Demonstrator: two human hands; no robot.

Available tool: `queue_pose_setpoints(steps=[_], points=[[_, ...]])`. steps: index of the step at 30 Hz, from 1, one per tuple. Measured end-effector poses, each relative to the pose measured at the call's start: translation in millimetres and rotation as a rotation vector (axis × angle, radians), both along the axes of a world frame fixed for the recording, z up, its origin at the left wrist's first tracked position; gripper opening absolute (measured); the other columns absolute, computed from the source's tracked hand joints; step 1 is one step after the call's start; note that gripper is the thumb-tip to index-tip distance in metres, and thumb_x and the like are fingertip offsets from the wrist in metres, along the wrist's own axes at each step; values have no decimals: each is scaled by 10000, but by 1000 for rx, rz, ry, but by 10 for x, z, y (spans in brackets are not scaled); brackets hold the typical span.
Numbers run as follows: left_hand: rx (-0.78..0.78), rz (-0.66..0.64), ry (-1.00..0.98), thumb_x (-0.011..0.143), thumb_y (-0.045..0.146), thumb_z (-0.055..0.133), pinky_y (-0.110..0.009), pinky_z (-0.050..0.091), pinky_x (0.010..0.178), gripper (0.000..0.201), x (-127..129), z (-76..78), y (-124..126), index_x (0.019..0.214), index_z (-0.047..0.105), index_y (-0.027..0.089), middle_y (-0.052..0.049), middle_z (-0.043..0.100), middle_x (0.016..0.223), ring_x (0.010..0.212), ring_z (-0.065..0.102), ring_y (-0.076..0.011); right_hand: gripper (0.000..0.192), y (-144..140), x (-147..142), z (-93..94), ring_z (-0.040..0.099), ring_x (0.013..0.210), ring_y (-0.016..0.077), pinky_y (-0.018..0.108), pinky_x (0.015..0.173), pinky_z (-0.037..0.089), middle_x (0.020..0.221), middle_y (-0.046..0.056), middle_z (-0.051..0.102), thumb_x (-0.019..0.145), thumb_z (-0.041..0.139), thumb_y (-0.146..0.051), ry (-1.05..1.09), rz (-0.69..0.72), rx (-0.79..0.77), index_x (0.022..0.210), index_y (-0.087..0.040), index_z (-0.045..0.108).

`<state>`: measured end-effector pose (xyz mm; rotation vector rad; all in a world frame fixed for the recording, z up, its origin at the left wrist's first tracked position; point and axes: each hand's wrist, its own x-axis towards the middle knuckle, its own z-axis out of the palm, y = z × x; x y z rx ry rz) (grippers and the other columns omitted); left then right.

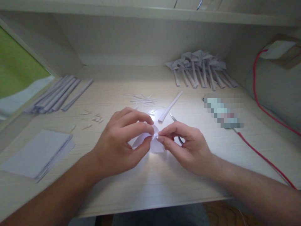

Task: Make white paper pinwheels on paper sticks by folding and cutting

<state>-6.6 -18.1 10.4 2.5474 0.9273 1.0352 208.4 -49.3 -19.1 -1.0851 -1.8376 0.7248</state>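
Note:
Over the middle of the desk, a white paper pinwheel (157, 147) with curved blades is held between my two hands. My left hand (124, 141) is closed, its thumb and fingers gripping the folded blades at the centre. From the other side, my right hand (191, 146) pinches the paper's centre between thumb and forefinger; any small piece at those fingertips is too small to make out. Scissors (172, 117) lie partly hidden behind my right hand. Just beyond the hands is a single rolled paper stick (170, 107), beside thin paper strips (145, 101).
Cut cotton swab tips (97, 118) lie scattered left of centre. Paper sheets (37, 153) are stacked front left, below rolled paper sticks (56, 94). Several pinwheels on sticks (199, 67) lie back right. A blurred-out device (221, 111) with a red cable (263, 158) occupies the right.

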Motion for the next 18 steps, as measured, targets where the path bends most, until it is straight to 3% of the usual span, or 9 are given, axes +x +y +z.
queue_pose_setpoints(steps=[10, 18], points=[[106, 52, 67, 793, 116, 709, -482, 453, 971, 202, -10, -45, -15, 923, 662, 263, -50, 723, 1167, 1094, 626, -286, 37, -12, -4, 3, 613, 644, 123, 274, 614, 490, 733, -10, 660, 933, 686, -177, 45, -9, -54, 947, -182, 719], [115, 51, 95, 797, 146, 713, -523, 419, 981, 211, -22, -53, -25, 940, 687, 301, -39, 728, 1153, 1081, 623, -302, 35, 1, -13, -8, 613, 641, 128, 280, 612, 495, 721, -9, 662, 930, 688, -176, 65, 17, -65, 953, -177, 715]])
